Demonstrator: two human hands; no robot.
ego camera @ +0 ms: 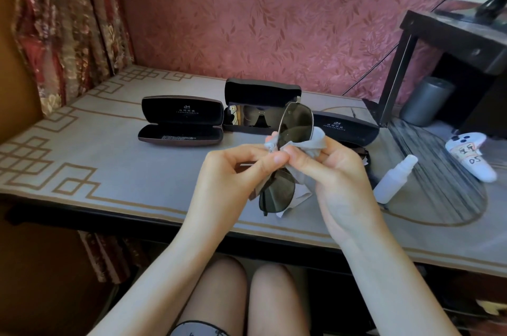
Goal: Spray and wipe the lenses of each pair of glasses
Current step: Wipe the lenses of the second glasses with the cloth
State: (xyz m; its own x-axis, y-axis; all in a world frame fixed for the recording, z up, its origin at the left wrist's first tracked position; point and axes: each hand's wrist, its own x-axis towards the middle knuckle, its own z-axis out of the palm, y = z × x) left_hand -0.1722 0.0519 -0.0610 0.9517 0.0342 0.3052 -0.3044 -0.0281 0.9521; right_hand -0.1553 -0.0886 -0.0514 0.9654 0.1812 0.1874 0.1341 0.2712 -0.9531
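My one view comes from the wearer's head, angled forward and down across the counter [115, 171] toward the patterned wall [274, 34]. It sits close, with both forearms, the knees and the near counter edge in frame.

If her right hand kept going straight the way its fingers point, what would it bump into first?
The right hand points up-left, its fingers already pressing the grey cloth against the sunglasses. Past those it would probably meet the left hand, though depth is hard to judge.
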